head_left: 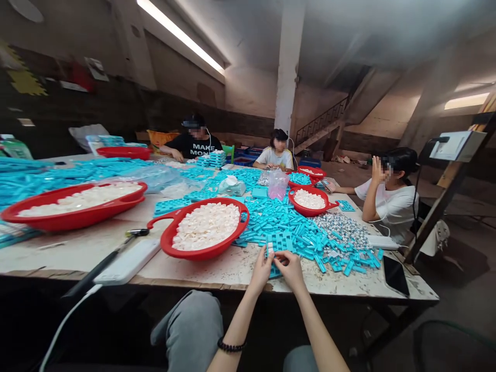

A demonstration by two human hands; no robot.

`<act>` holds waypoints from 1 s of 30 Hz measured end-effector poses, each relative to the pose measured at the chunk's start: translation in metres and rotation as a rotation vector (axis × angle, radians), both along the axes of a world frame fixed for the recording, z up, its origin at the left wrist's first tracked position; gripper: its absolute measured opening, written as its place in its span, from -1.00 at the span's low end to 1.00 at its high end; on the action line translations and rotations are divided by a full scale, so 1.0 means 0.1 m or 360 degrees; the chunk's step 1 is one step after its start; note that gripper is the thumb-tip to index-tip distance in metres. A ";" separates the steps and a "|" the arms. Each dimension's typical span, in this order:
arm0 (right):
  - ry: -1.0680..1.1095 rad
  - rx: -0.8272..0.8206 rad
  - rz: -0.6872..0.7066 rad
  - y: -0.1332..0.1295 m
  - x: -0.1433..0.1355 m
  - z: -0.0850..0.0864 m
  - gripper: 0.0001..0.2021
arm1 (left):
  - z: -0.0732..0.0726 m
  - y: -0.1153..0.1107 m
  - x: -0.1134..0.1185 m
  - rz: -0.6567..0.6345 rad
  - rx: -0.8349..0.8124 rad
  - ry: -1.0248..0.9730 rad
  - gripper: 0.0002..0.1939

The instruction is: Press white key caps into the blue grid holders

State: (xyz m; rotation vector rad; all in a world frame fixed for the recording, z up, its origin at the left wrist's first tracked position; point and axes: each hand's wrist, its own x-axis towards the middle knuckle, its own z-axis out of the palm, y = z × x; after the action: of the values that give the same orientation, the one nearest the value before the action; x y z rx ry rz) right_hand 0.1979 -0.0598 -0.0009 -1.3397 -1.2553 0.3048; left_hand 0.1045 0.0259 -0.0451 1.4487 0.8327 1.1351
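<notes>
Scuffed white worktable (220,268) is supporting a turquoise slotted tray (284,243) near its front edge, probably light, stiff plastic, best held by its sides. Left hand (262,266) is gripping its left side, fingers nearly together; right hand's (290,265) fingertips are almost meeting, hold unclear.

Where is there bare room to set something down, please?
The front strip between the white box and left hand is mostly bare; so is the patch between the left red basket and black-handled tool. Blue pieces crowd the area beyond the right hand.
</notes>
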 end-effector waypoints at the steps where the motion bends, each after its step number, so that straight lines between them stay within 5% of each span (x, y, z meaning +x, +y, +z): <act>1: 0.0003 0.0003 -0.0002 0.00 0.00 0.00 -0.84 | -0.01 0.00 0.00 0.0000 0.0002 -0.0005 -0.37; 7: 0.0085 0.0011 0.0035 -0.03 0.00 0.02 -0.85 | 0.04 -0.03 -0.01 -0.0059 -0.0071 -0.0120 -0.28; 18: 0.0296 0.0037 0.0054 -0.04 0.08 -0.01 -0.80 | 0.45 -0.29 -0.09 -0.0301 -0.0247 -0.0283 -0.41; 30: 0.0277 0.0069 0.0065 -0.07 0.04 0.05 -0.68 | 0.44 -0.28 -0.11 -0.0220 -0.0112 -0.0142 -0.48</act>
State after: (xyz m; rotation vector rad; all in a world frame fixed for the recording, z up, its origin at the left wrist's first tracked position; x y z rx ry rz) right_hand 0.2017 -0.0671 0.0038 -1.2245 -1.1382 0.4119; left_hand 0.0936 -0.0022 -0.0009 1.3662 0.6930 1.0480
